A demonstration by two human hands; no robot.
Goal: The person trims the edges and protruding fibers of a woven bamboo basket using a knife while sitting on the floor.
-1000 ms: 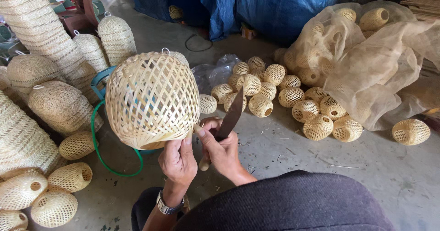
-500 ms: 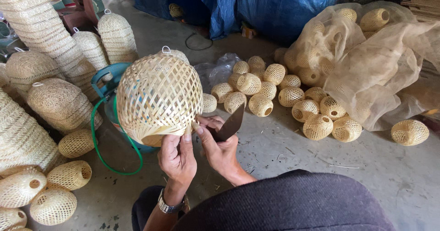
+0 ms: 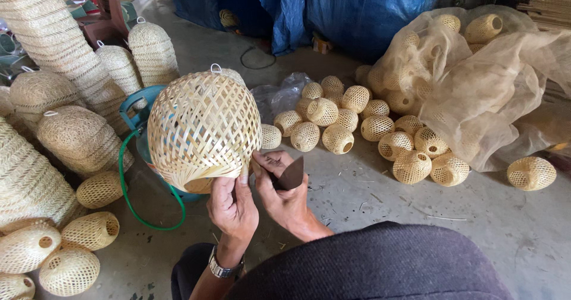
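A big round basket woven from pale bamboo strips is in the middle left of the frame, held up off the grey concrete floor. The left hand grips its bottom edge, with fingers closed around the rim and the thumb pressed on the outside, so the basket stays up and does not roll. It is tipped so the open rim points down toward the person, which puts the edge where they can see it well. The right hand is closed tight around a dark flat blade, and the blade sits just beside the rim, close enough to work on the strip ends there. Both hands are close together so one can hold the basket steady for the other. Behind the basket a blue tub with a green hose rests on the floor. Many small round woven bamboo balls lie in a heap at the centre right, near enough to reach. More of them fill a thin see-through net bag in the upper right. Tall woven bamboo shades stand packed together on the left, out of the way.
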